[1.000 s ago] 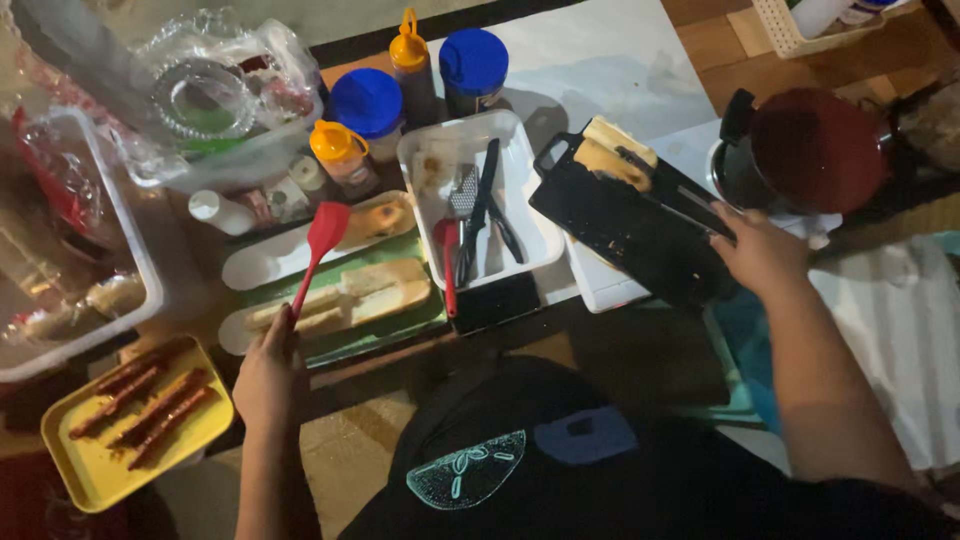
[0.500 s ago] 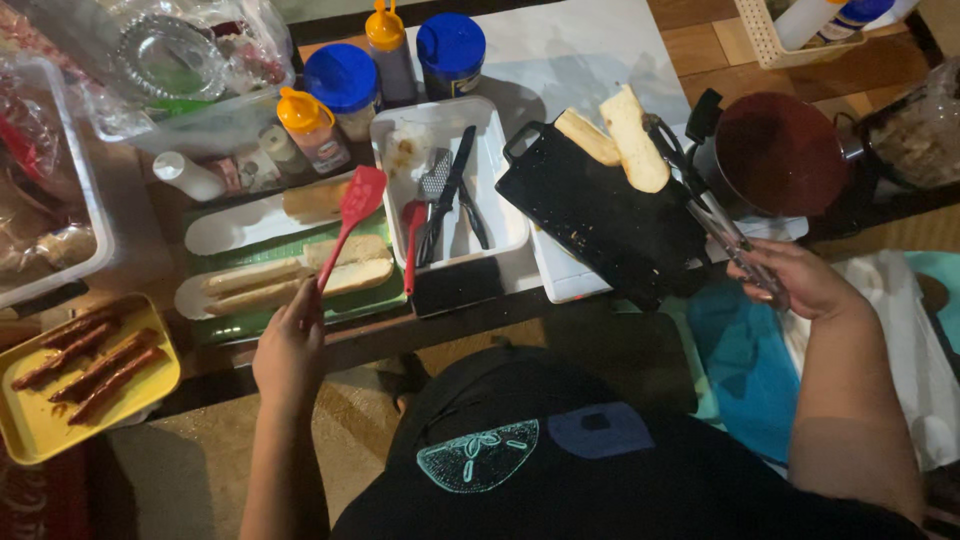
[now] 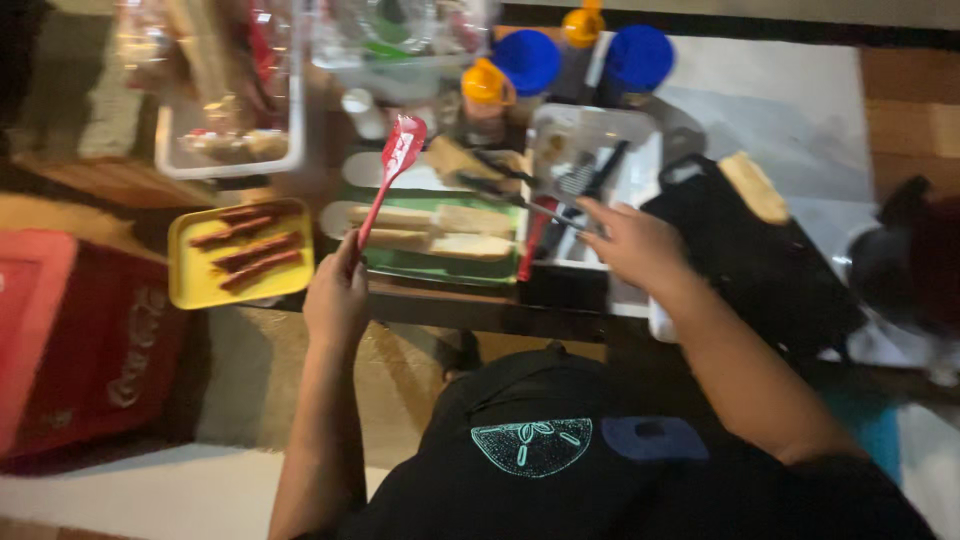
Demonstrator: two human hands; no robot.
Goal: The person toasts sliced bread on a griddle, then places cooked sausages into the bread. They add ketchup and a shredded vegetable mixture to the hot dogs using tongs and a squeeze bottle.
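Note:
My left hand (image 3: 335, 295) grips the handle of a red spatula (image 3: 400, 150), its blade raised over the back of the counter. My right hand (image 3: 635, 245) holds metal tongs (image 3: 510, 195) that reach left over a green tray (image 3: 440, 265); their tips are at a toasted bread piece (image 3: 450, 160). Split bread rolls (image 3: 440, 230) lie on the green tray. A black griddle pan (image 3: 750, 270) sits to the right of my right hand with one bread piece (image 3: 755, 185) on its far edge.
A yellow tray (image 3: 185, 285) with several sausages (image 3: 250, 250) sits at the left. A white utensil tray (image 3: 640, 150), blue-lidded jars (image 3: 530, 60), orange-capped bottles (image 3: 485, 85) and a clear container (image 3: 230, 110) stand behind. A red crate (image 3: 70, 330) is on the floor; a dark pot (image 3: 900, 270) stands far right.
My right hand has swung left with the tongs, from the black pan to over the green tray. One bread piece has left the pan. My left hand still holds the spatula.

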